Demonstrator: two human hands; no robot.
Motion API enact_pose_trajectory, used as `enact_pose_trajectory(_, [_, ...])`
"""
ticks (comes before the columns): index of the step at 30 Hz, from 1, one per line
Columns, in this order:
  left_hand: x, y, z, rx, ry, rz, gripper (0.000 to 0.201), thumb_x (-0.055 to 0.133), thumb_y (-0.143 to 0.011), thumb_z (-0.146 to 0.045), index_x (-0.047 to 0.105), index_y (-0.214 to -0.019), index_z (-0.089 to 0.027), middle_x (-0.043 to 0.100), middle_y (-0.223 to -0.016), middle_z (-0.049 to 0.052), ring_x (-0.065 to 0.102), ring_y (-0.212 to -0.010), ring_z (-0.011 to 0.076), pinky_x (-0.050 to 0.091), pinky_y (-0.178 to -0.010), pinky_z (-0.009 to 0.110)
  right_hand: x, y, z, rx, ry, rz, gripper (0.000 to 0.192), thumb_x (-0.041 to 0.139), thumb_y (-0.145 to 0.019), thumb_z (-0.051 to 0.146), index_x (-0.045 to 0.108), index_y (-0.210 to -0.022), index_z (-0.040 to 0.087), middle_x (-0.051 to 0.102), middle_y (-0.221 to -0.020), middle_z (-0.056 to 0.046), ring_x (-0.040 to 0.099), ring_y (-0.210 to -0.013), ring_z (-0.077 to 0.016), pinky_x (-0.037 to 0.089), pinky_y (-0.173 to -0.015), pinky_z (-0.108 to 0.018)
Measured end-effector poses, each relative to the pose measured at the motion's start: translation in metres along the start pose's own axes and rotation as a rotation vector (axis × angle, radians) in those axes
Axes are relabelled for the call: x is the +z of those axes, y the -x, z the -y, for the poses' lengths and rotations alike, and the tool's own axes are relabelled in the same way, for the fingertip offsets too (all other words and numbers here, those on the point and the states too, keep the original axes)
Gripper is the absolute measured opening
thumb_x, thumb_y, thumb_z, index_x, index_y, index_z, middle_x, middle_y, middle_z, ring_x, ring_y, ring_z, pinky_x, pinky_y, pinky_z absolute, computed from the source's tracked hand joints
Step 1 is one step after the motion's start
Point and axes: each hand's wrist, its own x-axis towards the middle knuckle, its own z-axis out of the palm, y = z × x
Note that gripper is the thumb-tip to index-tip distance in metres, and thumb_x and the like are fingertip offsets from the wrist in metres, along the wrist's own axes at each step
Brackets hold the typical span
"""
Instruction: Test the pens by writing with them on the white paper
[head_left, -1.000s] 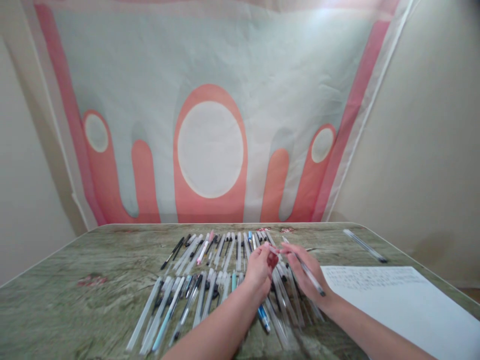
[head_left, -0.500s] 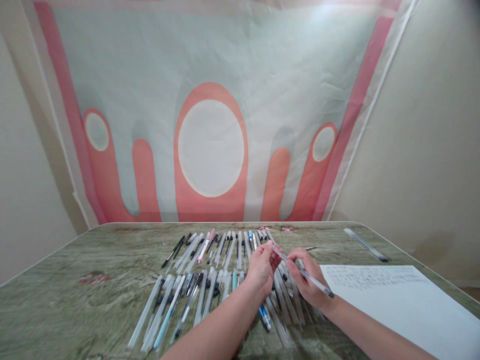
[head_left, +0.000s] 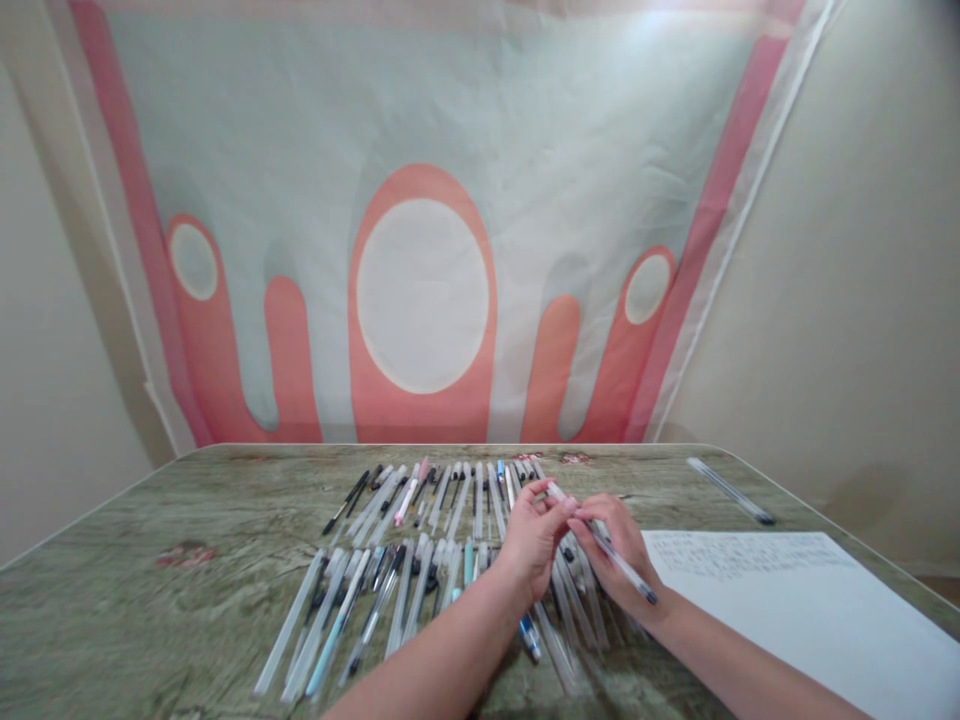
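A clear pen [head_left: 628, 571] with a dark end slants between my two hands above the rows of pens. My left hand [head_left: 529, 545] pinches its far, whitish end between thumb and fingertips. Closed around the middle of the barrel, my right hand [head_left: 619, 540] lets the dark end stick out over the wrist. The fingertips of both hands nearly meet; whether they touch I cannot tell. Below them lie several clear pens [head_left: 576, 603] and a blue-and-white pen [head_left: 529, 637], partly hidden by my left forearm.
Pens lie in two rows across the wood-patterned table [head_left: 112, 620]: a back row [head_left: 480, 500] and a front row [head_left: 289, 622]. To the right is a sheet of paper [head_left: 817, 620] with handwriting along its top. Beyond it rests another clear pen [head_left: 727, 489]. A printed cloth [head_left: 421, 300] hangs behind.
My left hand has shifted right along the pen, closer to my right hand. The pen's dark end has dipped slightly toward me and left.
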Motion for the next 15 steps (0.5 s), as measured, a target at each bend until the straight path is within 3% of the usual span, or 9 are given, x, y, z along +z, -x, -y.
enact_pose_trajectory(7, [-0.008,-0.012,-0.009,0.245,-0.04,-0.119,0.048,0.074,-0.058,-0.02,0.047,-0.098,-0.019,0.058,-0.075,-0.002,0.057,-0.069,0.0086,0.042,-0.07,0.022,-0.008,-0.001,0.012,0.003,-0.059,0.124,0.022,0.043,-0.081,0.019,0.053,-0.1,0.021,0.06,-0.089,-0.007,0.055,-0.085,-0.0208,0.043,-0.077,-0.038])
enact_pose_trajectory(10, [-0.005,-0.009,-0.012,0.304,-0.097,-0.069,0.048,0.071,-0.063,-0.023,0.045,-0.103,-0.02,0.057,-0.075,-0.001,0.057,-0.072,0.0099,0.042,-0.072,0.024,-0.007,0.002,0.011,0.018,-0.065,0.102,0.022,0.04,-0.082,0.014,0.053,-0.099,0.022,0.059,-0.085,-0.006,0.055,-0.08,-0.0192,0.044,-0.074,-0.036])
enact_pose_trajectory(15, [0.007,0.003,-0.015,0.266,-0.187,0.018,0.06,0.07,-0.064,-0.027,0.037,-0.113,-0.022,0.055,-0.067,-0.004,0.059,-0.067,0.0128,0.043,-0.067,0.026,-0.005,0.006,0.009,-0.009,-0.087,0.103,0.022,0.037,-0.083,0.014,0.051,-0.098,0.021,0.058,-0.083,-0.007,0.055,-0.076,-0.0187,0.045,-0.07,-0.035])
